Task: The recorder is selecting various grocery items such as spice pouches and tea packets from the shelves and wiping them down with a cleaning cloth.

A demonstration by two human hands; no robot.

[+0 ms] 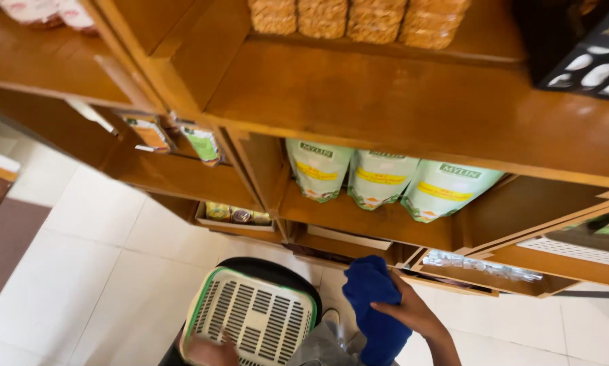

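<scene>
Wooden shelving (pixel 399 108) fills most of my view, standing on a pale tiled floor (pixel 94 271). Three white-and-green pouches (pixel 386 177) stand side by side in one middle compartment, and brown packets (pixel 359 20) sit on the shelf above. Below, I see a green and white slatted basket (pixel 257 315); my left hand (pixel 209 352) rests on its near rim, though I cannot tell its grip. My right hand (pixel 413 315) is clenched around a blue cloth (pixel 376 305), just beside the basket.
</scene>
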